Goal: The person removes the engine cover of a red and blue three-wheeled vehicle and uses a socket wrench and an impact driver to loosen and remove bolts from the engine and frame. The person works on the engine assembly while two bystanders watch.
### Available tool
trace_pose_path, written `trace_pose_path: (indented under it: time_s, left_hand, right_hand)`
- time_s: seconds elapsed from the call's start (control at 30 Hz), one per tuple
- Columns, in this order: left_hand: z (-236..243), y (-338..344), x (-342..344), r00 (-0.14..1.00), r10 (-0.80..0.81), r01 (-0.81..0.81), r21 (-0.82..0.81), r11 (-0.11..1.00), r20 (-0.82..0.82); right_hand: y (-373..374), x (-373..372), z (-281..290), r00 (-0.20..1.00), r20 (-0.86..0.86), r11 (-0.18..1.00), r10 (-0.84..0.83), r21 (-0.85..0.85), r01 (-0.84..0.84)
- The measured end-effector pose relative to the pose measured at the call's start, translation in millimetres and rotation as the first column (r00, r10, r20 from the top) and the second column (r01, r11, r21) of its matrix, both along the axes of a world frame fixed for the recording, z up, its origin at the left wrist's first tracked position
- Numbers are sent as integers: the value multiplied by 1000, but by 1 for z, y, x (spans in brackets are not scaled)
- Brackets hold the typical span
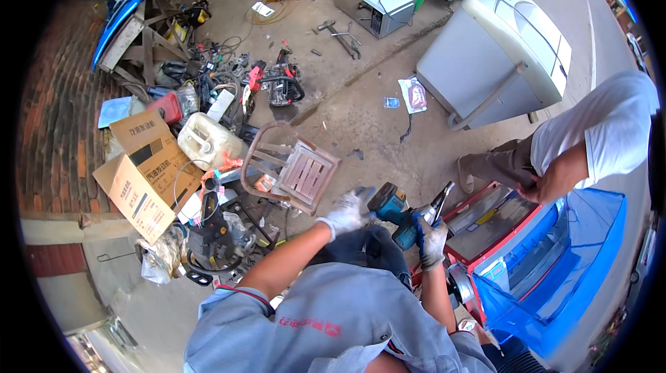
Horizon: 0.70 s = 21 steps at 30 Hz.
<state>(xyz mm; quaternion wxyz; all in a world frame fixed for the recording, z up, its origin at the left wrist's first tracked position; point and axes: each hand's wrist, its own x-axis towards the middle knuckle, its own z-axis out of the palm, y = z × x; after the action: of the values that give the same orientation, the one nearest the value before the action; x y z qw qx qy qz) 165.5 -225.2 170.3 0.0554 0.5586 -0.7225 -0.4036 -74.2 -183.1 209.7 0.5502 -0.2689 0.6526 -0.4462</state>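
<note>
My right hand (433, 240), in a white and blue work glove, is wrapped round a teal and black cordless impact wrench (404, 235). Its silver nose points up and to the right, and its battery end lies toward my left hand. Close to that battery is my left hand (345, 214), in a whitish glove, with the fingers stretched out and slightly blurred. I cannot tell whether they touch the battery. A small wooden chair (309, 170) with a slatted seat stands just beyond my left hand. Beside my right hand is a red-framed machine or cart (479, 224) with blue netting.
Another person's hand (555, 177) hangs at the right. A white washing machine (479, 61) stands behind. At left lie a cardboard box (156, 165), a white jerrycan (208, 140) and heaped tools and parts. Farther off are a chainsaw-like tool (281, 85), a hammer (340, 36) and a metal-cased appliance (374, 0).
</note>
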Motion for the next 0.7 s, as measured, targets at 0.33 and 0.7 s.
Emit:
trace_pose_path:
  time_s: [0.33, 0.7]
  left_hand:
    - [-226, 43, 241, 654, 704, -756, 261, 601, 275]
    - [-153, -93, 228, -163, 926, -463, 802, -378, 342]
  right_hand:
    - [-292, 25, -49, 961, -86, 965, 262, 21, -261]
    - [-717, 252, -276, 502, -493, 693, 711, 366, -622]
